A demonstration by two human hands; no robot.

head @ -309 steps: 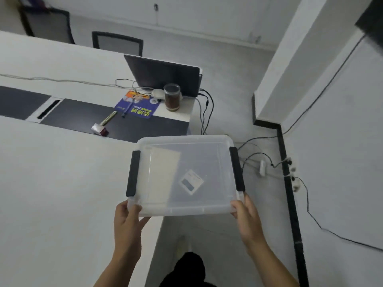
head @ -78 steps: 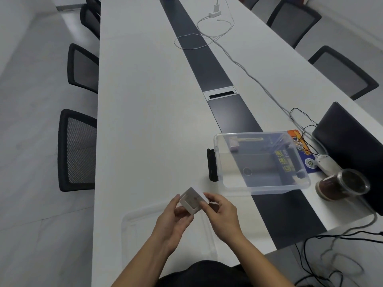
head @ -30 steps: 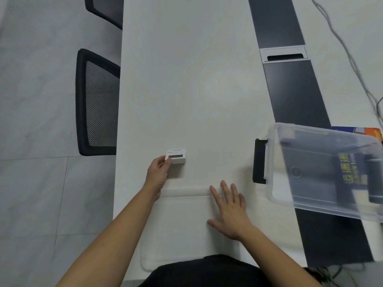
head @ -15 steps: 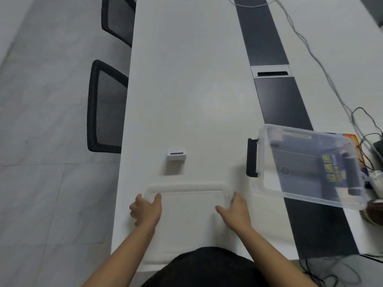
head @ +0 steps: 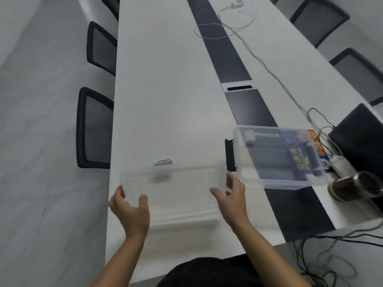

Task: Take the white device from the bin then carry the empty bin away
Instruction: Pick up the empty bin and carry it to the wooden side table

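Note:
Both my hands hold a clear plastic lid (head: 176,193) lifted off the white table (head: 165,90). My left hand (head: 130,210) grips its left end and my right hand (head: 230,195) its right end. The small white device (head: 163,162) lies on the table just beyond the lid's far edge, partly hidden by it. The clear bin (head: 277,156) with black handle clips stands to the right over the table's dark centre strip, with nothing of its own inside; printed paper shows through its bottom.
A glass jar of dark contents (head: 352,185), a closed laptop (head: 360,137), a white mouse (head: 339,162) and cables (head: 269,65) crowd the right side. Black mesh chairs (head: 93,129) line the table's left edge. More cables hang off the near right corner.
Half a second ago my hands were on the lid lying flat on the table; now the lid is raised and tilted. One second ago my left hand was setting the white device down.

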